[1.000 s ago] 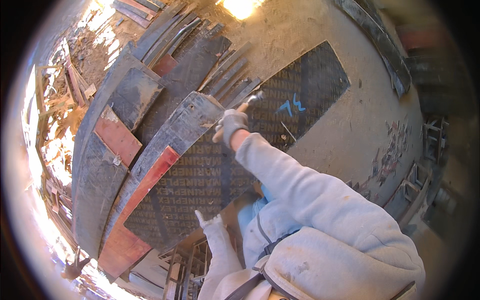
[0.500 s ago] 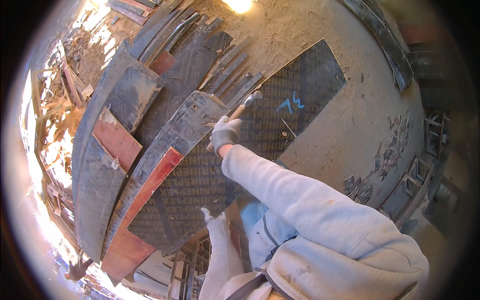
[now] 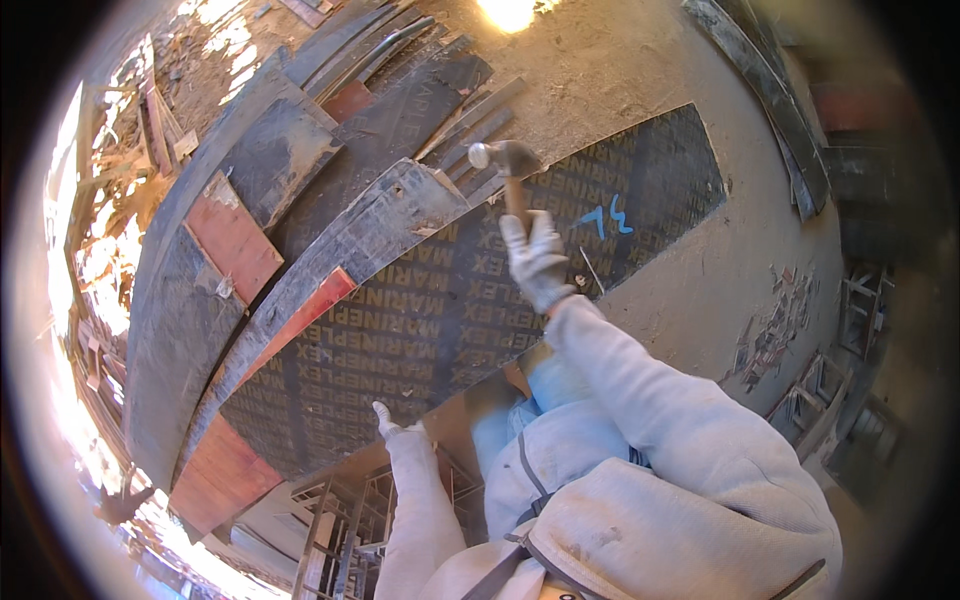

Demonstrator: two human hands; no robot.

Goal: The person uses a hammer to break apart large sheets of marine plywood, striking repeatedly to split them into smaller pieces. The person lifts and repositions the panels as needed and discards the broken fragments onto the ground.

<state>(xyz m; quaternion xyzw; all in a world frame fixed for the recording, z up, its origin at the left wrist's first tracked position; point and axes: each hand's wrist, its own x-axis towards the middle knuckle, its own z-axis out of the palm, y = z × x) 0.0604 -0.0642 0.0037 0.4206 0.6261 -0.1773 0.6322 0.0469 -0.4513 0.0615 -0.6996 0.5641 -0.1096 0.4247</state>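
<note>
Brown wood forms the handle of the hammer point(image 3: 514, 198), whose metal head has one pale, shiny end and a darker opposite end. It appears over the far edge of the dark panel point(image 3: 440, 330), head pointing away from the person; whether it touches anything is unclear. The right hand point(image 3: 541, 262), in a pale glove, is wrapped around the handle above the panel. The left hand point(image 3: 400, 428), also gloved, is at the panel's near edge with one digit extended; I cannot tell whether its other fingers grip. Rows of gold print cover the panel, with a blue mark point(image 3: 607, 216) toward its right end. Along its far left side lies a scuffed grey plank point(image 3: 372, 222); reddish board point(image 3: 222, 478) shows by its left end.
</note>
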